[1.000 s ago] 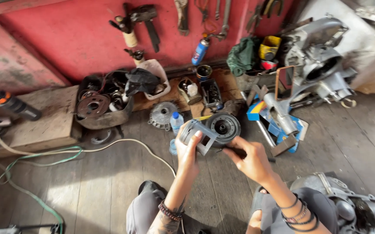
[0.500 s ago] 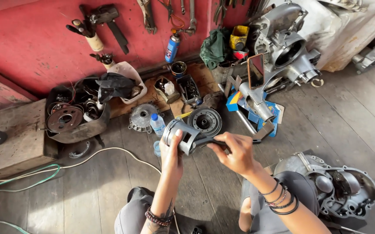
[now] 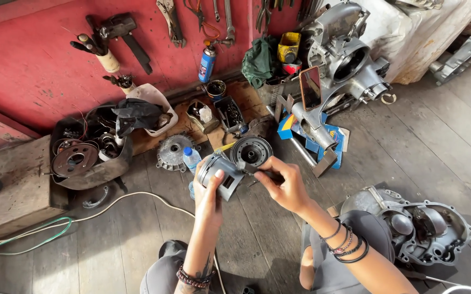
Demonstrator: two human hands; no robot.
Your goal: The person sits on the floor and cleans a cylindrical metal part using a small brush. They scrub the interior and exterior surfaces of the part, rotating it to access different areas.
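My left hand point(image 3: 209, 190) grips a grey metal piston point(image 3: 220, 174), a short cylinder with a square side opening, held above the wooden floor. My right hand point(image 3: 282, 184) pinches a thin dark tool point(image 3: 258, 171) whose tip rests against the piston's side. Both hands are close together at the centre of the head view. Just behind them on the floor lie a round black metal hub point(image 3: 251, 150) and a plastic water bottle point(image 3: 191, 159).
A grey engine casing point(image 3: 417, 227) sits by my right knee. Another engine block point(image 3: 344, 60) and a phone point(image 3: 310, 87) stand at the back right. A dark tub of parts point(image 3: 85, 155) is at left. Tools hang on the red wall point(image 3: 39, 60). Cables point(image 3: 56, 226) cross the floor.
The view has swung left and down. My hands rose a little with the piston, which turned in my left hand. My right hand stayed on the tool at the piston.
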